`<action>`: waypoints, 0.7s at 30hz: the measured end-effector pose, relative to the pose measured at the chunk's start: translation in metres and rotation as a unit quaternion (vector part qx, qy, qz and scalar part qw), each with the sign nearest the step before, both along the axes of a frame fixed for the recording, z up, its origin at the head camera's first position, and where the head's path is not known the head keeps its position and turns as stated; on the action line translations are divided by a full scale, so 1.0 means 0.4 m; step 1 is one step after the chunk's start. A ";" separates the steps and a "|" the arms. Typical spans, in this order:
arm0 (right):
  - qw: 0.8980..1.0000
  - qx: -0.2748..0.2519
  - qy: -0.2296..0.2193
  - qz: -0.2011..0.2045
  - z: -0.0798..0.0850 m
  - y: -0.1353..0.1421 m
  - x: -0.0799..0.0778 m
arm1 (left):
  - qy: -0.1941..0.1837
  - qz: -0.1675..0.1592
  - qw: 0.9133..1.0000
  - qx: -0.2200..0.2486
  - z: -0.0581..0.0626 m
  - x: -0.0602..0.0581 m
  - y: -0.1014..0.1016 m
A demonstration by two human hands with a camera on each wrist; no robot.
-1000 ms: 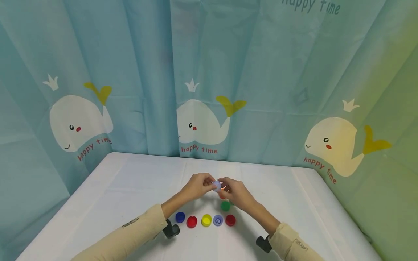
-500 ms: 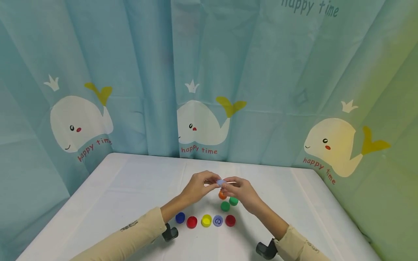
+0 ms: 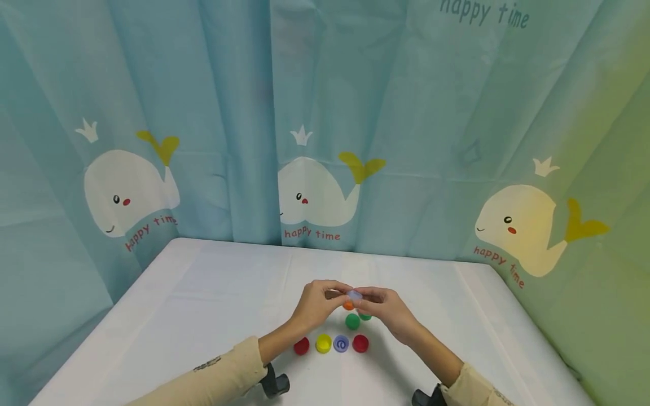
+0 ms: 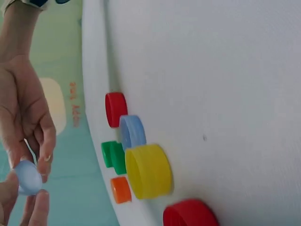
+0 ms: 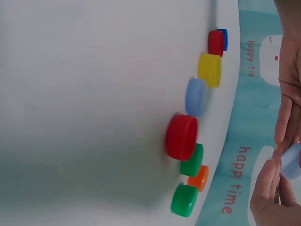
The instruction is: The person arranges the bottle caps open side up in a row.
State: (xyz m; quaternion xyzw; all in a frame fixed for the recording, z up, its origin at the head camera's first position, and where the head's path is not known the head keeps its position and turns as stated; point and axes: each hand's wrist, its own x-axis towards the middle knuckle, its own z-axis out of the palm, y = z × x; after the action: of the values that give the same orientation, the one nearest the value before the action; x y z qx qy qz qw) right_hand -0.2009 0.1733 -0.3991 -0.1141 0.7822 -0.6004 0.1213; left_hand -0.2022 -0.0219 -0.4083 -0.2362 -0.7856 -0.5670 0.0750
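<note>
Above the table, a pale blue bottle cap (image 3: 354, 295) is held up between both hands. My left hand (image 3: 316, 304) pinches it from the left with thumb and fingers. From the right, my right hand (image 3: 395, 314) grips its other side with the fingertips. In the left wrist view the cap (image 4: 28, 178) shows its round face. Below the hands lie an orange cap (image 3: 348, 305), partly hidden, and two green caps, the nearer green cap (image 3: 352, 322) in full view.
Closer to me runs a row: a red cap (image 3: 302, 346), a yellow cap (image 3: 323, 343), a pale blue cap (image 3: 341, 344) and another red cap (image 3: 360, 343). A dark blue cap (image 5: 225, 40) shows in the right wrist view. A curtain (image 3: 426, 113) hangs behind the white table (image 3: 228, 282).
Both hands have shifted right and, lately, slightly down with the pale blue cap. The right hand now grips it too, and the cap has turned. The left arm now covers the dark blue cap.
</note>
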 end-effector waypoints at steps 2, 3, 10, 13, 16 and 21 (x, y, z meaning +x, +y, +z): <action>1.000 0.011 0.015 -0.005 -0.007 0.005 0.006 | -0.009 0.009 1.000 -0.002 -0.001 0.004 0.009; 0.999 0.019 0.025 -0.007 -0.011 0.008 0.009 | -0.014 0.008 1.000 -0.003 -0.001 0.005 0.012; 0.982 0.122 0.139 -0.035 -0.033 0.041 0.028 | -0.005 -0.036 0.997 -0.065 -0.005 0.001 0.033; 0.970 0.164 0.178 -0.028 -0.041 0.056 0.030 | 0.012 -0.058 0.991 -0.117 -0.010 -0.001 0.040; 0.957 0.195 0.216 0.004 -0.044 0.072 0.033 | 0.034 -0.094 0.980 -0.174 -0.010 0.003 0.047; 0.932 0.249 0.257 0.056 -0.040 0.095 0.035 | 0.043 -0.157 0.952 -0.259 -0.002 0.018 0.060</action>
State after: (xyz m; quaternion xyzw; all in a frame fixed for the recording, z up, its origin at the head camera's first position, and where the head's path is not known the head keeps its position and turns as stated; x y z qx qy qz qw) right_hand -0.1869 0.2111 -0.4153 -0.2742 0.9035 -0.3285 -0.0257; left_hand -0.1952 0.0020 -0.4092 -0.3920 -0.8545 -0.3379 -0.0446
